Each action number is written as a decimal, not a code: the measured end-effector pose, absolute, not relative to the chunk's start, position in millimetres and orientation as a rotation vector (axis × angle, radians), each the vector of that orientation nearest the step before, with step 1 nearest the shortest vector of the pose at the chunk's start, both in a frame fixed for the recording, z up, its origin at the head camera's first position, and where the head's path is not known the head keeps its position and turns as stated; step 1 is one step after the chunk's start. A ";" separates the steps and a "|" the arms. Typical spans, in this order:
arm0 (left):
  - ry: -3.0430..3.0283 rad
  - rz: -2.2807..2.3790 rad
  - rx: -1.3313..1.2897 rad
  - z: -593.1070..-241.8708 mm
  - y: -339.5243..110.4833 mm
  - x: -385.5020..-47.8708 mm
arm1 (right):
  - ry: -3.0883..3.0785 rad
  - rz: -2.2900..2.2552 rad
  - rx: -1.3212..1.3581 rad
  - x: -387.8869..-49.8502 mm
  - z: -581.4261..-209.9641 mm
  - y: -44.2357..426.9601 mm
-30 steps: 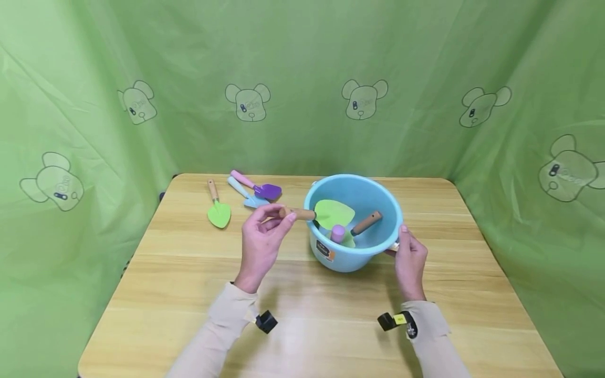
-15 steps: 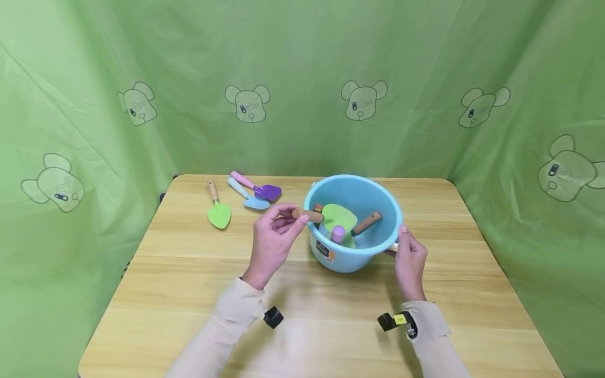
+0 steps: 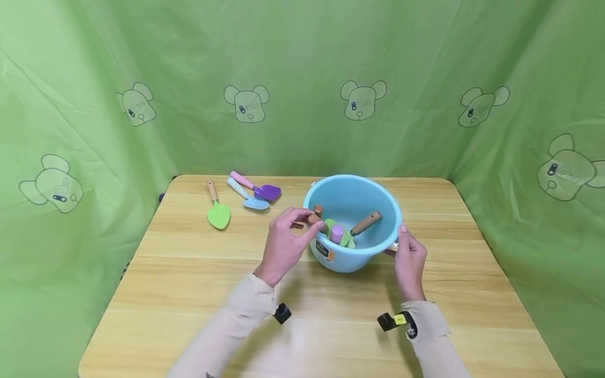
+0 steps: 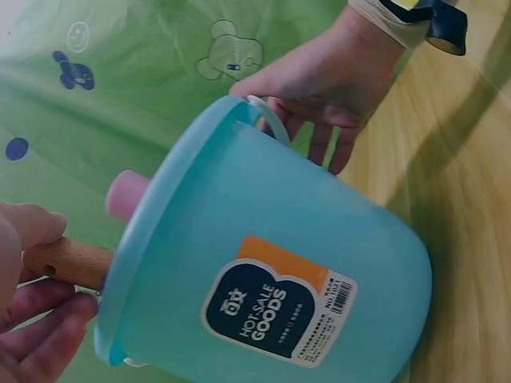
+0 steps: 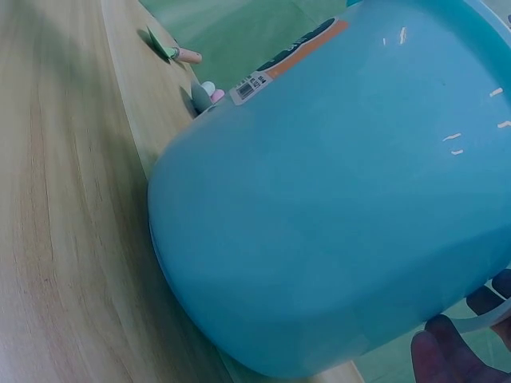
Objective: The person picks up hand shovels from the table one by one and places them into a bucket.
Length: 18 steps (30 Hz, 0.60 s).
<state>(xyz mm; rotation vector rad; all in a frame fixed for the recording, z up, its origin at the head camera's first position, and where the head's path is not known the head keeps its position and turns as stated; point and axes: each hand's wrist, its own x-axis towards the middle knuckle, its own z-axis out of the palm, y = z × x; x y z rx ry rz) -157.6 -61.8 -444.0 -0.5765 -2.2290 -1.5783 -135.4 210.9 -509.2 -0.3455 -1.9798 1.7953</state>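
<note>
Two hands are working at the blue bucket [image 3: 350, 261] on the worktop [image 3: 340, 331], and here is the change: the left hand [image 3: 289, 242] is edging in closer, and the wooden-handled trowel [image 3: 318, 222] it is pinching is tipping downward, its green blade now sitting lower inside the bucket than half a second ago. That is putting the blade well within the opening, but thumb and fingers are still gripping the handle at the rim, so the trowel is not yet resting free. Across the bucket, the right hand [image 3: 410, 260] is staying put, holding on with its thumb at the rim and its fingers by the carrying handle [image 5: 479, 322]. Inside, a brown handle [image 3: 366, 223] and a lilac handle [image 3: 337, 233] are showing. Away to the left, a green trowel [image 3: 219, 214], a pale blue trowel [image 3: 255, 203] and a purple trowel [image 3: 268, 192] are lying untouched.
</note>
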 end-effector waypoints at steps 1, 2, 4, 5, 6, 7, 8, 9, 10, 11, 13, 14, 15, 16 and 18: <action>-2.244 -1.528 -0.577 -444.5 -60.1 -157.9 | -1.979 1.796 -0.345 -135.2 -509.1 211.1; -2.257 -1.477 -0.572 -444.9 -58.4 -158.2 | -1.979 1.796 -0.343 -134.9 -509.0 211.3; -2.289 -1.396 -0.561 -446.7 -55.6 -159.0 | -1.975 1.801 -0.341 -134.7 -509.2 211.2; -2.304 -1.373 -0.552 -447.5 -54.6 -159.1 | -1.976 1.802 -0.340 -134.7 -509.3 210.9; -2.319 -1.356 -0.545 -448.3 -53.8 -159.3 | -1.974 1.807 -0.338 -134.8 -509.5 210.7; -2.334 -1.345 -0.536 -449.5 -53.1 -159.5 | -1.970 1.811 -0.337 -134.8 -509.7 210.5; -2.342 -1.344 -0.529 -450.2 -52.6 -159.7 | -1.969 1.813 -0.334 -134.8 -509.8 210.4; -2.349 -1.348 -0.522 -450.9 -52.2 -159.9 | -1.964 1.819 -0.332 -134.9 -509.9 210.3; -2.353 -1.356 -0.515 -451.3 -51.8 -160.0 | -1.963 1.821 -0.330 -135.0 -510.0 210.3; -2.354 -1.364 -0.511 -451.7 -51.6 -160.1 | -1.962 1.822 -0.329 -135.1 -510.0 210.4; -2.349 -1.383 -0.506 -452.8 -51.2 -160.7 | -1.960 1.821 -0.332 -135.2 -510.0 210.5; -2.344 -1.391 -0.506 -453.3 -50.9 -161.2 | -1.960 1.821 -0.333 -135.3 -509.9 210.6; -2.341 -1.394 -0.503 -454.2 -50.6 -161.7 | -1.960 1.821 -0.336 -135.3 -509.8 210.7; -2.338 -1.400 -0.501 -455.0 -50.4 -162.2 | -1.963 1.818 -0.339 -135.2 -509.8 210.7; -2.333 -1.406 -0.499 -457.0 -50.2 -163.1 | -1.966 1.818 -0.344 -135.0 -509.8 210.6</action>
